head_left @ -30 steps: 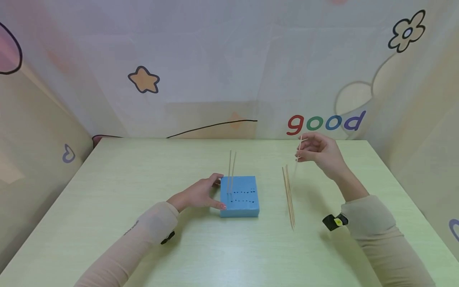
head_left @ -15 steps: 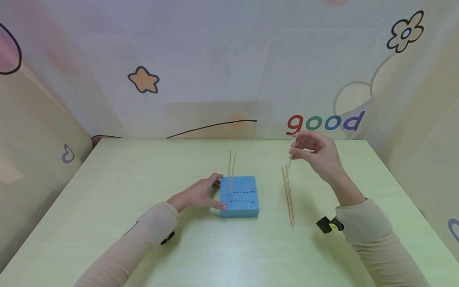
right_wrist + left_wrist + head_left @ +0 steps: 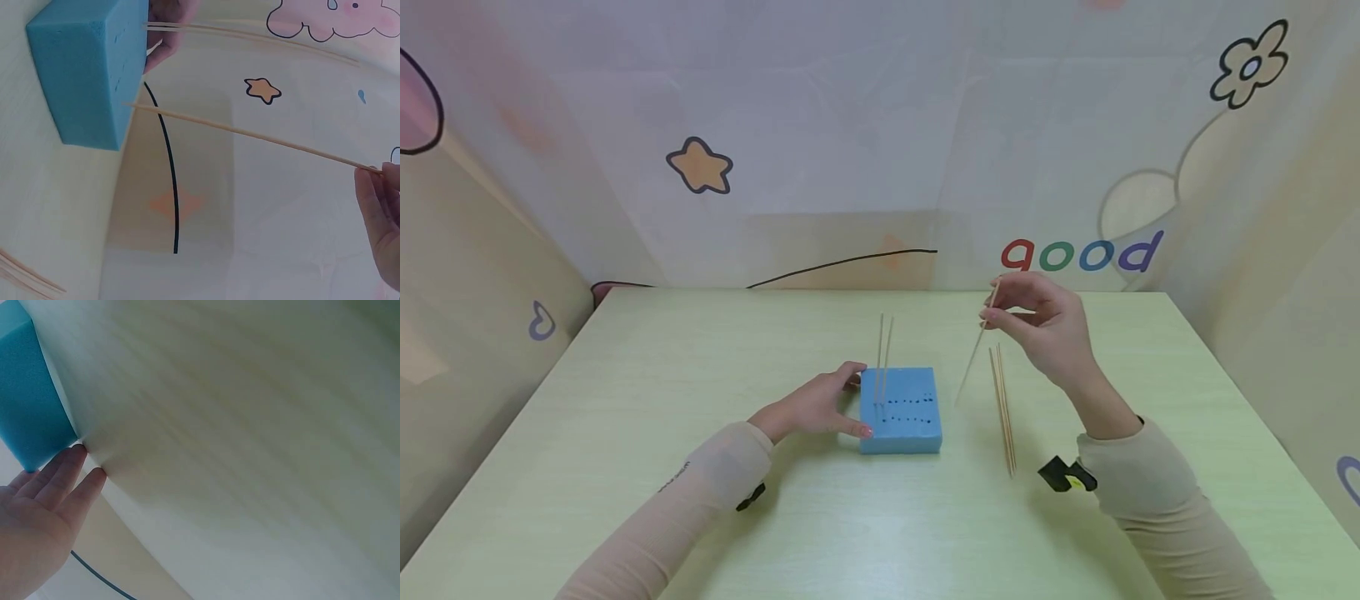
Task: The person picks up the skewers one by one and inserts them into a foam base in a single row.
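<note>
My left hand (image 3: 812, 406) holds the left side of a blue foam block (image 3: 917, 437), its thumb near the front corner and its fingers at the back corner. The left wrist view shows those fingers (image 3: 65, 478) against the block. Two thin skewers (image 3: 883, 358) stand upright in the block's left part, beside rows of small holes. My right hand (image 3: 1045, 329) pinches another bamboo skewer (image 3: 973, 358) near its upper end. This skewer slants down to the left, its lower tip just right of the block in the head view. In the right wrist view, that skewer (image 3: 250, 134) points towards the block.
Several loose skewers (image 3: 1003, 412) lie in a narrow bunch on the pale table (image 3: 880, 525), right of the block. A printed cloth backdrop (image 3: 850, 108) rises behind the table. Dark devices (image 3: 1067, 473) are strapped at the wrists.
My right hand has moved left with its skewer, past the loose bunch towards the block. The skewer has tilted, its lower tip swinging left. My left hand and the block have stayed put.
</note>
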Motion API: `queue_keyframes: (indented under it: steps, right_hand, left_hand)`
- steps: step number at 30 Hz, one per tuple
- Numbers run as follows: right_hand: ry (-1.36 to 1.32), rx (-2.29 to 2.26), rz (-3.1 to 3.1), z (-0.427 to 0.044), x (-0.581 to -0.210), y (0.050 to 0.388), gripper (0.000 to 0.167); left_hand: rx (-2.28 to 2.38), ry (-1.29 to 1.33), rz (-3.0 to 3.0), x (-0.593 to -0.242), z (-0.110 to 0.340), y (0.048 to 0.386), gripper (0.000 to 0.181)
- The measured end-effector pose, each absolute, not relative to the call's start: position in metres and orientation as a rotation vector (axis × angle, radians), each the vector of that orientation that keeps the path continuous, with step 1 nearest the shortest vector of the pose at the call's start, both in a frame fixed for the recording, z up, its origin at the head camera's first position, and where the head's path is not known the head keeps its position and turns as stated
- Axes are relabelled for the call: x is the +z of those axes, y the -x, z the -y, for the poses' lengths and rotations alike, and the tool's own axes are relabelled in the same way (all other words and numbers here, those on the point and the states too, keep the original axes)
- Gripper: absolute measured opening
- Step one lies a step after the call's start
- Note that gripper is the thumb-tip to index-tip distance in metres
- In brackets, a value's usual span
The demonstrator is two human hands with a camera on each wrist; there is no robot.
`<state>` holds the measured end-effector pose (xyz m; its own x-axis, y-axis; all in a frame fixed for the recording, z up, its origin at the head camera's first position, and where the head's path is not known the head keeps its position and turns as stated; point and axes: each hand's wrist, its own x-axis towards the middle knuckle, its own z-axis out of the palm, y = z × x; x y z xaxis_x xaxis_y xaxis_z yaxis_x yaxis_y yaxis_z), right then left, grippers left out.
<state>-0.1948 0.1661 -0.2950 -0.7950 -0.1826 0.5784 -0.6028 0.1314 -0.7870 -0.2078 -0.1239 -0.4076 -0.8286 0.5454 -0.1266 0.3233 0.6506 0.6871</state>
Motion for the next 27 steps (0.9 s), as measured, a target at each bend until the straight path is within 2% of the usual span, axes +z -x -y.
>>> queue_keyframes:
  steps: [27]
  right_hand:
    - [-1.03,1.671,1.889,-0.115,-0.305,0.191,0.02]
  left_hand:
    - [0.945,-0.673,-2.551,-0.405,0.124,0.206,0.097]
